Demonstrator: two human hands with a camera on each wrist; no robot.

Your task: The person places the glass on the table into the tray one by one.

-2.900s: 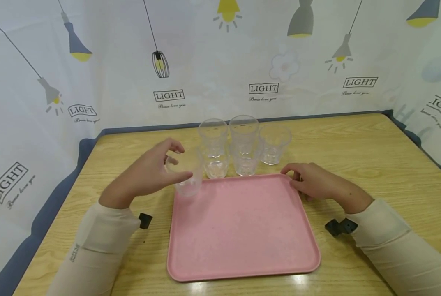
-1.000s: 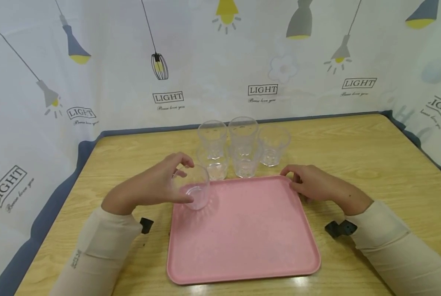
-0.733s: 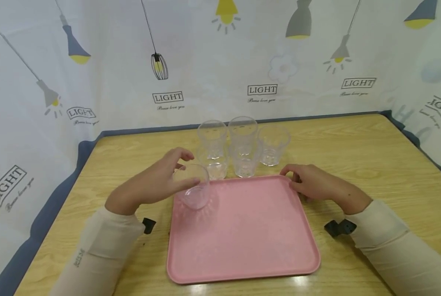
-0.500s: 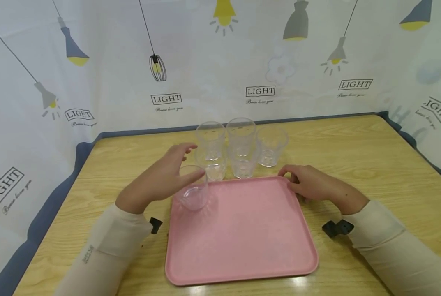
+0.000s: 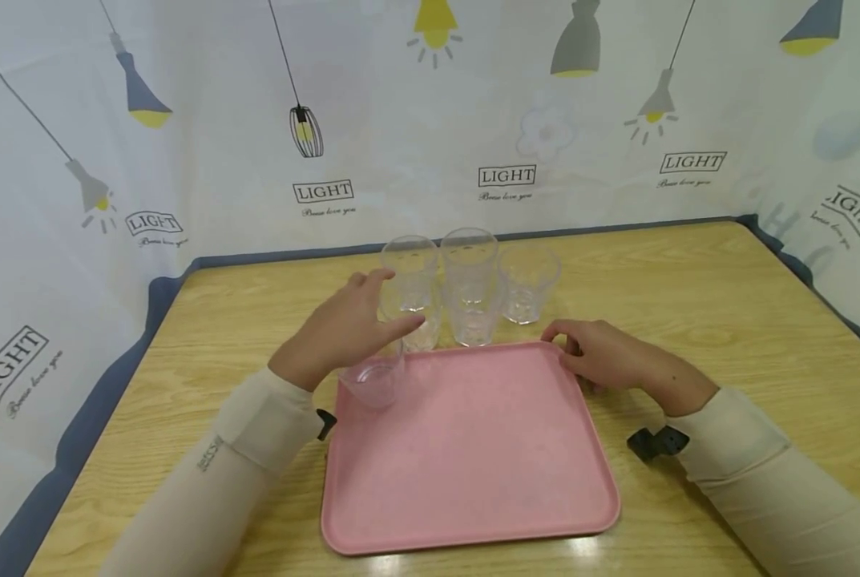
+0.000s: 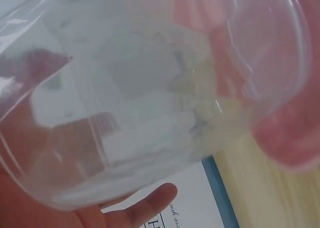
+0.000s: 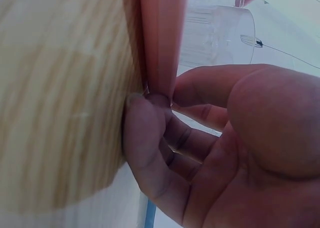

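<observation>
the left hand [image 5: 346,332] has its thumb and fingers spread apart and pinches nothing; its fingertips are near the front-left cup [image 5: 424,340], though whether skin meets plastic there i cannot tell. the right hand [image 5: 603,353] pinches the far right corner of the pink tray [image 5: 473,457], the rim caught between thumb and fingers, as the right wrist view shows (the underside of that corner sits very close to the wood).

just under the left wrist, the placed cup [image 5: 377,385] stands upright on the tray, in its far left corner. it is clear, and in the left wrist view it fills most of the picture, with part of the hand showing through it.

beyond the tray's far edge, the other clear cups stand upright on the tabletop [image 5: 689,304] in a close group: the front-left cup and the front-middle cup [image 5: 474,328] nearest the tray, the back-left cup [image 5: 409,256] and the back-middle cup [image 5: 469,252] behind them, and the right-hand cup [image 5: 529,276] at the side. the see-through walls overlap, so which of them touch is hard to say.

as for progress, it looks early: one cup is on the tray, five are off it, and most of the tray is bare.

farther out, a backdrop [image 5: 401,144] printed with lamps closes off the tabletop.
</observation>
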